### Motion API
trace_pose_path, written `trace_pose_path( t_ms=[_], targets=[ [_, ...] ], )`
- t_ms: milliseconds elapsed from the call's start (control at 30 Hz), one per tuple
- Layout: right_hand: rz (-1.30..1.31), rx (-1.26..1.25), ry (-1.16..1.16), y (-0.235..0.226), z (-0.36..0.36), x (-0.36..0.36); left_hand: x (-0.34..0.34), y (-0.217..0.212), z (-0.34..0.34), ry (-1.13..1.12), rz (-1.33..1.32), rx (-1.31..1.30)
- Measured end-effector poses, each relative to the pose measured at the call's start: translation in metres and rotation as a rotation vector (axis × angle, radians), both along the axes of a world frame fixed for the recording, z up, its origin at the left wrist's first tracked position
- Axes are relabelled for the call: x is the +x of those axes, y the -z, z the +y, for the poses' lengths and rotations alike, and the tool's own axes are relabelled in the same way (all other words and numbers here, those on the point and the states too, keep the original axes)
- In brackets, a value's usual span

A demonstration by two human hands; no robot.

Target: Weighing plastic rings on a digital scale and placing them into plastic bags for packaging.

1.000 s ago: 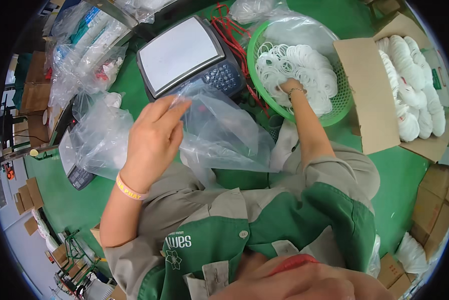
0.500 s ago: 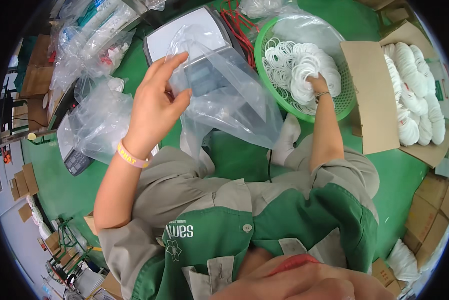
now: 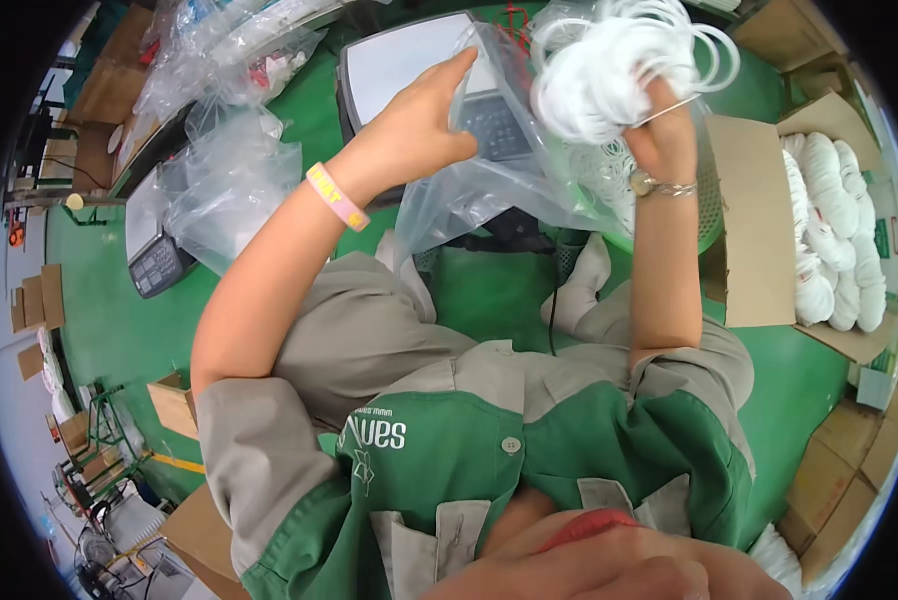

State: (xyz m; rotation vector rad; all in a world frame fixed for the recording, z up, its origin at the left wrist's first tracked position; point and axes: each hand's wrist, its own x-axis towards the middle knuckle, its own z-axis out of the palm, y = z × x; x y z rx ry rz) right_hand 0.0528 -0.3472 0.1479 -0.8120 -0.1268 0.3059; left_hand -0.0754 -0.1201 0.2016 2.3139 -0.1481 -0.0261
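My right hand (image 3: 664,140) is closed round a thick bunch of thin white rings (image 3: 609,75), raised above the green plastic basket (image 3: 709,205). More white rings (image 3: 609,178) lie in that basket. My left hand (image 3: 414,130), its thumb and index finger stretched apart, holds up a large clear plastic bag (image 3: 434,215) by the mouth. The bag hangs in front of a scale (image 3: 399,62) with a pale platform, and the scale's dark keypad (image 3: 499,128) shows through the film. Part of the left hand's grip is hidden.
At right stands an open cardboard box (image 3: 754,225) holding several white bundles (image 3: 829,205). Loose clear bags (image 3: 234,185) lie at left, partly over a second scale (image 3: 154,265). Red cords (image 3: 514,25) lie behind the first scale. Stacked cartons (image 3: 839,460) stand at lower right.
My right hand has lifted the bunch of white rings up out of the basket. My left hand has moved right and up with the plastic bag, closer to the rings.
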Motion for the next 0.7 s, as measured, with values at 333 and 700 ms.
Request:
trace_pose_path(
  t_ms=[333, 700],
  targets=[
    [-1.342, -1.707, -0.565, 0.031, 0.02, -0.056, -0.023, -0.024, -0.011, 0.083, 0.235, -0.504],
    [-1.197, -1.532, -0.85, -0.063, -0.009, -0.036, -0.041, -0.039, -0.011, 0.164, 0.266, -0.775]
  ],
)
